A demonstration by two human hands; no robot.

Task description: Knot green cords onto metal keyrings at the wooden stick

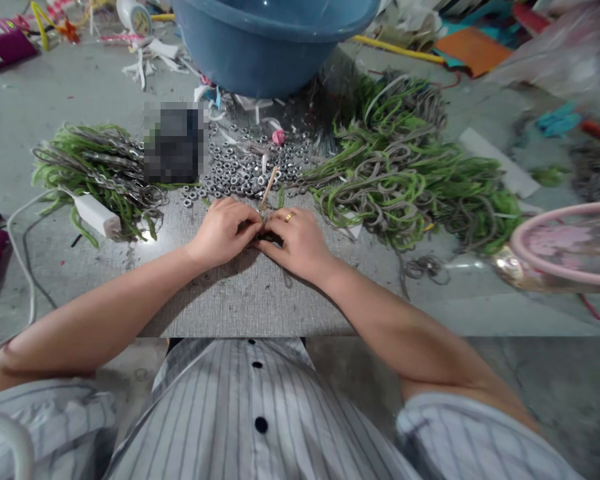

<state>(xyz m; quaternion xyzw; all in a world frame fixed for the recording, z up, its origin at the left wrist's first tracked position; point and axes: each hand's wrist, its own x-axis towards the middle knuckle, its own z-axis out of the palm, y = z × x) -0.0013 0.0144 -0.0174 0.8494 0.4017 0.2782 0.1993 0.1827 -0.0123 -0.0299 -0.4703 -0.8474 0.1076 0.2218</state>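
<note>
While the left hand (226, 230) and right hand (300, 243) pinch green cord (281, 197) near a thin stick (269, 189), close cord handling appears in hand, the next move likely requiring steady grip.

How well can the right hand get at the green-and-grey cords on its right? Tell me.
Likely well: the cords lie just beside the right hand, with no barrier visible between. Its fingertips meet the left hand's, though, so it would probably need to part from them first.

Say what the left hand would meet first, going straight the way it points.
Most likely the right hand, which lies directly across from the left hand; exact depth between them is unclear.
</note>
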